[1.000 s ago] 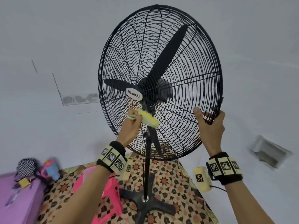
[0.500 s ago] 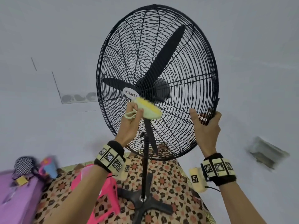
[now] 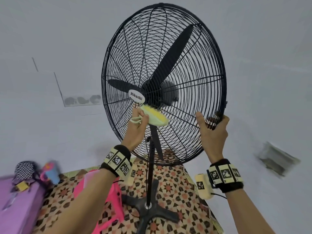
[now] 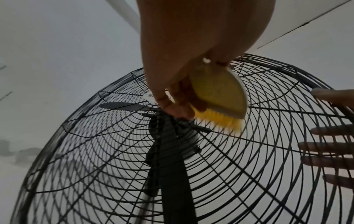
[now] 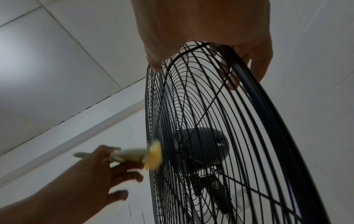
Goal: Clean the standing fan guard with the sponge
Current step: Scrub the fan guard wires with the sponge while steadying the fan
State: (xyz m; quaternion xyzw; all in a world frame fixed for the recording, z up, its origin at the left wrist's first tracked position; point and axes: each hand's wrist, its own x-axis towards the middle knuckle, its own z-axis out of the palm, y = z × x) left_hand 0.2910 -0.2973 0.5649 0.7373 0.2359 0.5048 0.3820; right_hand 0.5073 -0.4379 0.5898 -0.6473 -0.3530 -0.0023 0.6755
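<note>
Guard [image 3: 185, 68] — pink stool [image 3: 114, 196], purple table [image 3: 18, 206] below.

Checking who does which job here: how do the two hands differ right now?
The left hand grips the yellow-bristled brush near the guard's centre; the right hand grips the guard's rim at the lower right. The left holds the tool against the front wires; the right wraps the edge, thumb in front, fingers behind. Both are raised and wear marker wristbands.
</note>
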